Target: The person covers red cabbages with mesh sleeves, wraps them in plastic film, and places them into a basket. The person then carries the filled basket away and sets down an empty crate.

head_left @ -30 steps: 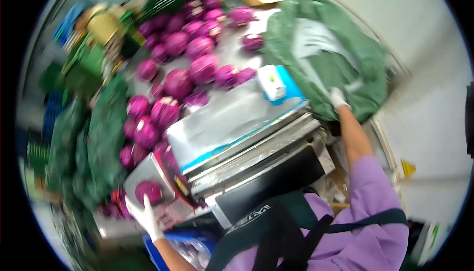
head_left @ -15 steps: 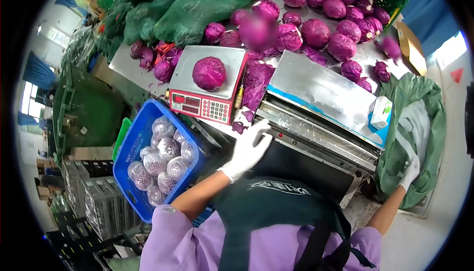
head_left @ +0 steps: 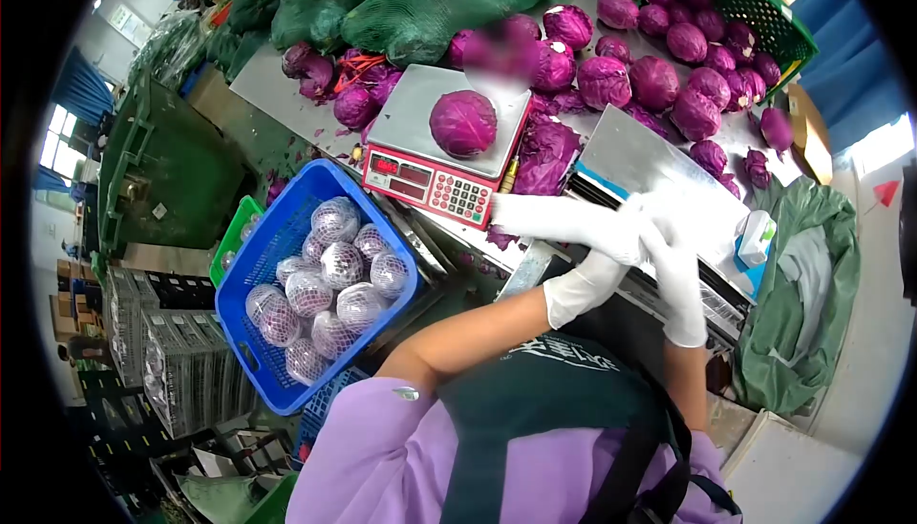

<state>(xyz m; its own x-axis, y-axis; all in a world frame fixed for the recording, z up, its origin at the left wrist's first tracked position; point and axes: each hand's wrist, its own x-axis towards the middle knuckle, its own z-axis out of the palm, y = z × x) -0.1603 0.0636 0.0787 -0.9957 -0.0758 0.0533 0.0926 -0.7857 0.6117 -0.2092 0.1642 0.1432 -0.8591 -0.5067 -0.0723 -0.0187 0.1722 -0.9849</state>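
The fingers of our left hand (head_left: 581, 289) look narrowed on a white sleeve (head_left: 559, 218); those of our right hand (head_left: 678, 280), just beside, blur white on white — we cannot tell how they stand. The sleeve reaches leftward from the fingers toward the scale (head_left: 420, 182), so its loose end could snag there if swung, or slip if the gloves skid. It looks pale, long and narrow — its weave too blurred to read.
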